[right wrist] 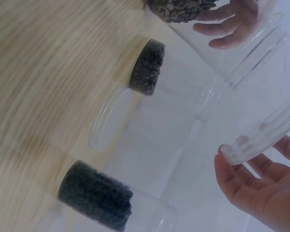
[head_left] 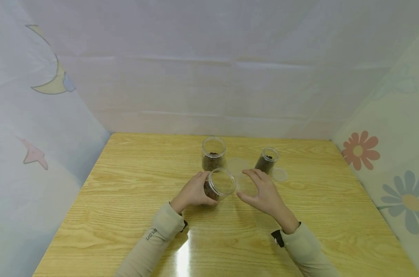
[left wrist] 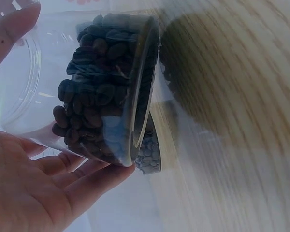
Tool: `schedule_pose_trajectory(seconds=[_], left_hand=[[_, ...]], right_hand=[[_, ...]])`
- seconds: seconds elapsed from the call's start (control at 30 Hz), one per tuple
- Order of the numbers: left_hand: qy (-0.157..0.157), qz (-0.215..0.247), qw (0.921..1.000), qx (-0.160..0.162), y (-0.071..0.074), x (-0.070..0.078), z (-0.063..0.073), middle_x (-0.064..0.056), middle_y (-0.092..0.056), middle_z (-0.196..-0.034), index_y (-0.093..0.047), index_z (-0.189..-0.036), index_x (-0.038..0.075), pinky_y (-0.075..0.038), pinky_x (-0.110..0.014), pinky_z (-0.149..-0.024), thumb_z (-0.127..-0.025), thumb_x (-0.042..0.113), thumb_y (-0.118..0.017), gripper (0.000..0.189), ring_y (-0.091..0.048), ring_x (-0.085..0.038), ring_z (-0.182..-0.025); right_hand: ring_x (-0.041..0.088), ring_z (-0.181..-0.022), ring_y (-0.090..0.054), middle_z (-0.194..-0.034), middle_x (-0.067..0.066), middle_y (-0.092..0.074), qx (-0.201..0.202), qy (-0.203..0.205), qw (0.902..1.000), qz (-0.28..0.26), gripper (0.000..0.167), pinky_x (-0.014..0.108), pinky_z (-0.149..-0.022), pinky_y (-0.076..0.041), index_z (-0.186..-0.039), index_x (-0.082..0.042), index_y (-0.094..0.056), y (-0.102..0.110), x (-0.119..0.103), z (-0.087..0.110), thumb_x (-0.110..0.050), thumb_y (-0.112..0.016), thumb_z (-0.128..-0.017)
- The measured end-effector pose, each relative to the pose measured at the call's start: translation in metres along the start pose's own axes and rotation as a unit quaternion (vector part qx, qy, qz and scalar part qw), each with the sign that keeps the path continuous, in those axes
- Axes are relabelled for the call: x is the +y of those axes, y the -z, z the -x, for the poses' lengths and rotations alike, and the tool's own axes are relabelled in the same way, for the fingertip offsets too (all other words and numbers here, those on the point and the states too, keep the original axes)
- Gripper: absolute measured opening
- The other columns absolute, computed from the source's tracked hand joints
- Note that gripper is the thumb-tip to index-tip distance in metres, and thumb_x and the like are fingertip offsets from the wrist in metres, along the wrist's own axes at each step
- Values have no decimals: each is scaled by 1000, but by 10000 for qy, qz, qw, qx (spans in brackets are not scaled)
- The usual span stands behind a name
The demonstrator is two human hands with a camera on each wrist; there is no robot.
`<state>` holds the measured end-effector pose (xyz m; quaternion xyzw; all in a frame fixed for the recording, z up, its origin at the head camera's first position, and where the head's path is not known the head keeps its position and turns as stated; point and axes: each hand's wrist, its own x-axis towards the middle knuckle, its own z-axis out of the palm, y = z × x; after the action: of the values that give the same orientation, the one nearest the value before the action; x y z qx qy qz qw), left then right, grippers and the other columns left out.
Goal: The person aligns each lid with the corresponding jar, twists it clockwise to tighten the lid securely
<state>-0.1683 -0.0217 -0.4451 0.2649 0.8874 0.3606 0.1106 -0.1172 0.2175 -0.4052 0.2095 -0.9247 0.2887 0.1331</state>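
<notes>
My left hand [head_left: 194, 191] grips a clear jar [head_left: 222, 181] partly filled with dark beans [left wrist: 94, 96]. Its lidless mouth tips toward the right in the head view, and the base shows close over the table in the left wrist view. Just right of that mouth, my right hand [head_left: 264, 192] holds a clear round lid [right wrist: 263, 137] by its edge, the fingers curved round the rim. The lid is faint against the wood in the head view.
Behind the held jar stands a wide lidless jar [head_left: 213, 163] with dark beans. A narrower lidless jar [head_left: 264, 163] of dark beans stands to the right. Two clear lids, a large lid [head_left: 237, 166] and a small lid [head_left: 280, 174], lie on the wooden table [head_left: 126, 184].
</notes>
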Motion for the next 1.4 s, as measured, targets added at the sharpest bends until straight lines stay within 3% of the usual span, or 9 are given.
schedule_pose_trajectory(seconds=[0.67, 1.4], left_hand=[[248, -369, 9989, -156, 4, 8, -2, -11, -49, -119, -37, -135, 8, -44, -46, -86, -60, 35, -84, 93, -50, -29, -106], [272, -756, 9966, -194, 0, 11, -2, -14, -47, -123, -35, -136, 5, -45, -46, -84, -60, 38, -84, 97, -49, -30, -108]], right_hand=[[35, -116, -44, -126, 17, -47, -346, -110, 9989, -295, 59, 55, -88, -40, -126, -7, -52, 1, -13, -15, -32, -72, -76], [36, -114, -46, -125, 18, -48, -431, 214, 9984, -282, 62, 54, -86, -41, -126, -5, -51, -8, -19, -25, -34, -72, -76]])
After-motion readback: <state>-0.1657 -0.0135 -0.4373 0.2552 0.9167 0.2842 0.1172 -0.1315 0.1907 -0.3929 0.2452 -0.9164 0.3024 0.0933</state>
